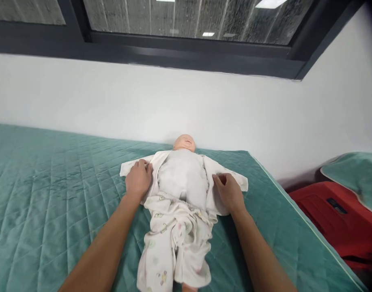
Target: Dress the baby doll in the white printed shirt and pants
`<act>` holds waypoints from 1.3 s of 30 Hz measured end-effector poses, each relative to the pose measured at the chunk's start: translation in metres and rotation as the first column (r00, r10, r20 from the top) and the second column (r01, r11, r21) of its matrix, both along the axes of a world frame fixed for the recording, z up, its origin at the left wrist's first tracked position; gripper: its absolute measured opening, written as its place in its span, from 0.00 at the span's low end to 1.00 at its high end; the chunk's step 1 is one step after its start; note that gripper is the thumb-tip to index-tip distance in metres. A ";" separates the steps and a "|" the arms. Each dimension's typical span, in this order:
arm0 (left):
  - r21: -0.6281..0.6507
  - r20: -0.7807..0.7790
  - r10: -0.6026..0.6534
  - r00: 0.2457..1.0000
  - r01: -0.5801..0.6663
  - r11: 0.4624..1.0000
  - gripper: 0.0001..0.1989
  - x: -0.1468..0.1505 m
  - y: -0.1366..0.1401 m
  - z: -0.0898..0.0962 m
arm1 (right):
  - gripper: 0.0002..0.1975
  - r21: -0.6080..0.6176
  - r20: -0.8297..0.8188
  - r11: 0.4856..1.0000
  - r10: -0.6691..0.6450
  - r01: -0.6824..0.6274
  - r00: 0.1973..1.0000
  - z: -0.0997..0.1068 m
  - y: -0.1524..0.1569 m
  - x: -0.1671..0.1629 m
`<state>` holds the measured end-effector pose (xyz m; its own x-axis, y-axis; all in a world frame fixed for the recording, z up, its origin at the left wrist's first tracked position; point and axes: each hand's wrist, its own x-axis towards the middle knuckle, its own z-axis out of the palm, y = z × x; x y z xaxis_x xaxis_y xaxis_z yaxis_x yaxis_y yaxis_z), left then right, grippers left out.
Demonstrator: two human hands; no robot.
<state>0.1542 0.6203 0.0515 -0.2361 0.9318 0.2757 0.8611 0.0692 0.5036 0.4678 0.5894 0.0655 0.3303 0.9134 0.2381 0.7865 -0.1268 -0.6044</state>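
A baby doll (185,142) lies on its back, head toward the wall, its white cloth torso (183,174) uncovered in front. A white baby jacket (218,165) is spread open beneath and around it, sleeves out to both sides. My left hand (139,177) is closed on the left front of the jacket, beside the torso. On the other side, my right hand (230,191) pinches the right front panel between thumb and fingers. Printed white baby trousers (178,235) cover the doll's legs, their waist bunched below the belly. One bare foot shows at the bottom edge.
A green quilted mat (67,194) covers the bed under the doll. The white wall (143,101) and dark window frame (188,54) rise behind. To the right, beyond the mat's edge, lies a red bag (334,219) with green quilted fabric (356,174) over it.
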 end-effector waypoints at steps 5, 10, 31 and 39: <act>-0.099 -0.217 0.051 0.975 -0.074 0.992 0.22 -0.009 -0.007 -0.007 | 0.22 -0.222 0.219 0.972 -0.030 0.080 0.975 0.000 -0.005 0.013; -0.207 -0.186 -0.039 0.982 -0.001 0.978 0.20 -0.012 -0.008 -0.007 | 0.16 -0.305 0.061 0.951 -0.027 0.044 0.998 -0.001 -0.004 0.010; -0.266 -0.262 0.014 0.965 -0.086 0.960 0.20 -0.049 -0.031 0.022 | 0.11 0.166 0.012 0.911 0.382 -0.378 0.924 0.016 -0.031 -0.010; -0.012 0.278 -0.332 0.902 0.348 0.937 0.10 -0.007 -0.043 0.039 | 0.14 0.071 -0.177 0.882 0.470 -0.465 0.865 0.015 -0.044 -0.024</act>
